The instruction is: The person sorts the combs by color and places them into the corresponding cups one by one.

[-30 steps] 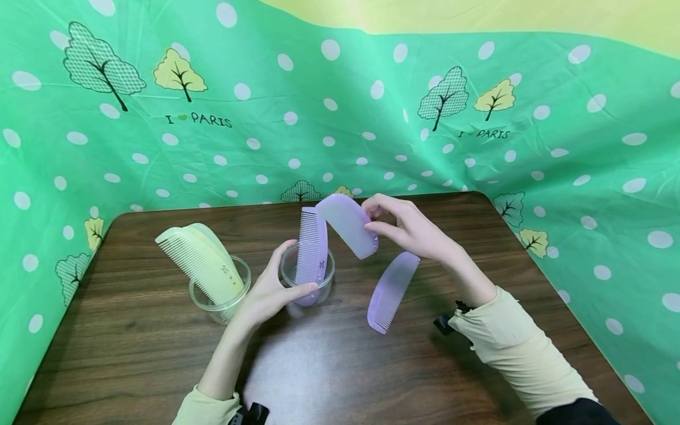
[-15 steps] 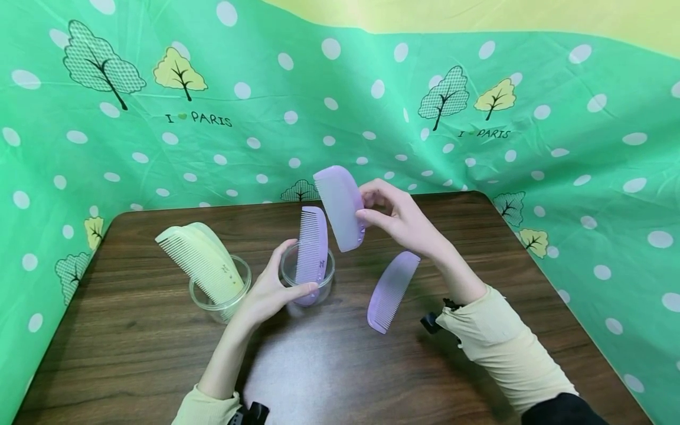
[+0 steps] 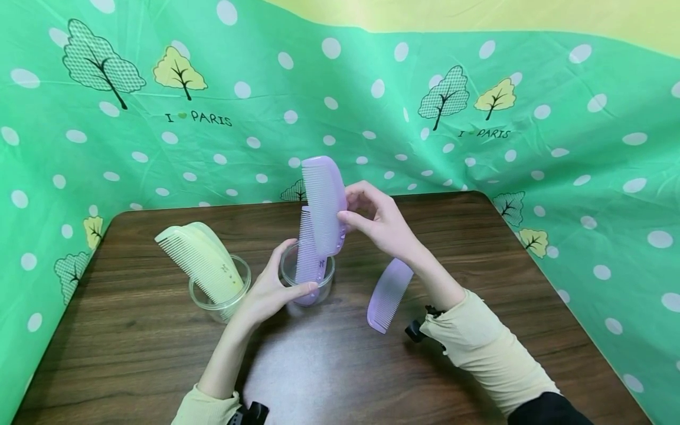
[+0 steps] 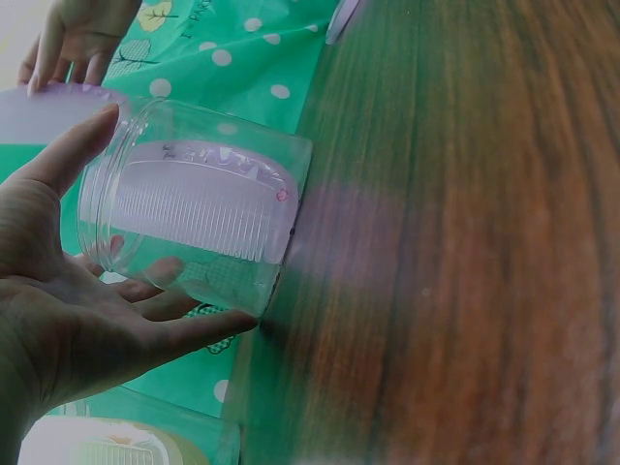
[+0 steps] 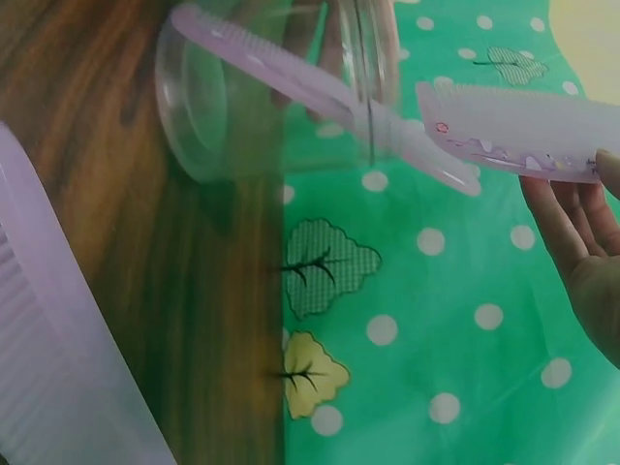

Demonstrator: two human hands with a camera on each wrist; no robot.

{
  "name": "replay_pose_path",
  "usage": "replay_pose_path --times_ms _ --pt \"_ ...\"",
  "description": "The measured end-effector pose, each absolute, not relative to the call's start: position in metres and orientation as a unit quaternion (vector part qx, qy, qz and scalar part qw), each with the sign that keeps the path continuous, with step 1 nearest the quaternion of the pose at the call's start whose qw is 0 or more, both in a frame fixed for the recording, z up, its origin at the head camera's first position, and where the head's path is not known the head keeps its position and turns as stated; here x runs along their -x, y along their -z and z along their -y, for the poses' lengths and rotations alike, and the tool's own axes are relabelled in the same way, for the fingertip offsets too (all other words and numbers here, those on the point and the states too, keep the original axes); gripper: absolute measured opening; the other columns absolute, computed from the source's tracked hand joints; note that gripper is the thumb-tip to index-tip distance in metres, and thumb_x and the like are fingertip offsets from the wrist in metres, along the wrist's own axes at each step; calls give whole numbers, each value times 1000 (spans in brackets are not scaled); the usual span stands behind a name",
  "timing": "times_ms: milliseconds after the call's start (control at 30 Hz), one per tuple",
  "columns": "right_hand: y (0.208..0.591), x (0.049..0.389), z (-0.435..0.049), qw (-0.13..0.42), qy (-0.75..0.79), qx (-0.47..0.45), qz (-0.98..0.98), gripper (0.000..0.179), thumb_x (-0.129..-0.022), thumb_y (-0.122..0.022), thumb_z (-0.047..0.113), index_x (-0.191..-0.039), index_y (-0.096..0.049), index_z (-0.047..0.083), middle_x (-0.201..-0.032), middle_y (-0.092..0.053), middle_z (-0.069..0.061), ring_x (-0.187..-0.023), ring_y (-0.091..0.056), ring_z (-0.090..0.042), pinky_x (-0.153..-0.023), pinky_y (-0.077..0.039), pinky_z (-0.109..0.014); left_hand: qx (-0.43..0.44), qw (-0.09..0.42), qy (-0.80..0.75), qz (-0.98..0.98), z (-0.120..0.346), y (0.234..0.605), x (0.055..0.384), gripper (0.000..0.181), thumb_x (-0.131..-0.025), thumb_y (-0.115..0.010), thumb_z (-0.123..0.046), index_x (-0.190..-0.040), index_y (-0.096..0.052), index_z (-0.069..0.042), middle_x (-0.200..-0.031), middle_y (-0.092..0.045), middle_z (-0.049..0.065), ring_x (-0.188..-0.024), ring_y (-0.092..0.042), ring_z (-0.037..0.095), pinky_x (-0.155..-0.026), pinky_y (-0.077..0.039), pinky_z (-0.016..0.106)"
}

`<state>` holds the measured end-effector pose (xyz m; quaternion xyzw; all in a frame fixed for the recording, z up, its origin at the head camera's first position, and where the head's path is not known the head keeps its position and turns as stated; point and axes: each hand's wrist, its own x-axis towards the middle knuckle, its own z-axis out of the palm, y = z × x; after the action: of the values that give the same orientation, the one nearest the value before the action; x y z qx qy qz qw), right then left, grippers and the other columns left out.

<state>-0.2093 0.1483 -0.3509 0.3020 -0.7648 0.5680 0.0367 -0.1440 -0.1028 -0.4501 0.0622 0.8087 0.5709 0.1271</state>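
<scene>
My left hand (image 3: 273, 295) grips a clear plastic jar (image 4: 203, 262) by its side, thumb near the rim. Inside stands a purple comb (image 3: 306, 254), leaning, its upper part sticking out. With thumb and fingers my right hand (image 3: 379, 221) pinches a second purple comb (image 3: 325, 203) by its spine, held upright with its lower end just over the jar's mouth. In the right wrist view this held comb (image 5: 523, 131) is beyond the jar's rim. A third purple comb (image 3: 388, 298) lies on the table below the right forearm.
Left of the left hand, another clear jar (image 3: 220, 304) holds light green combs (image 3: 204, 262) that lean out to the left. All stand on a dark wooden table (image 3: 133, 354). A green dotted cloth (image 3: 255, 88) hangs along the back and sides.
My right hand has moved left, turning the held comb from a slant to upright and bringing it over the jar. The left hand and its jar have stayed put.
</scene>
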Motion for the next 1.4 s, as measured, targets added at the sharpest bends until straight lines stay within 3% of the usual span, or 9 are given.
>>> replay_pose_path --times_ms 367,700,933,1400 --pt "368 207 -133 21 -558 -303 772 23 -95 -71 1 -117 -63 3 -101 -63 -11 -88 -64 -19 -72 -59 -32 -60 134 -571 -808 104 450 144 100 -81 -86 -47 -158 -23 -40 -169 -29 0 -157 -27 30 -124 -23 63" --pt "384 207 -129 6 -561 -294 774 22 -95 -71 4 -115 -63 6 -98 -63 -10 -84 -61 -19 -71 -61 -43 -51 130 -562 -815 103 449 143 100 -79 -86 -49 -157 -24 -42 -167 -30 -1 -155 -30 31 -122 -26 64" --pt "393 206 -129 4 -548 -297 782 21 -95 -71 6 -114 -64 8 -97 -64 -8 -85 -61 -19 -72 -56 -29 -54 130 -568 -811 102 451 144 100 -79 -87 -47 -157 -25 -41 -167 -31 -1 -154 -31 31 -122 -26 63" --pt "400 204 -128 -1 -510 -281 813 20 -93 -75 7 -110 -65 9 -94 -65 -6 -88 -62 -16 -76 -54 -24 -51 134 -569 -810 104 451 144 100 -80 -86 -50 -157 -23 -42 -166 -32 -2 -151 -36 31 -121 -28 63"
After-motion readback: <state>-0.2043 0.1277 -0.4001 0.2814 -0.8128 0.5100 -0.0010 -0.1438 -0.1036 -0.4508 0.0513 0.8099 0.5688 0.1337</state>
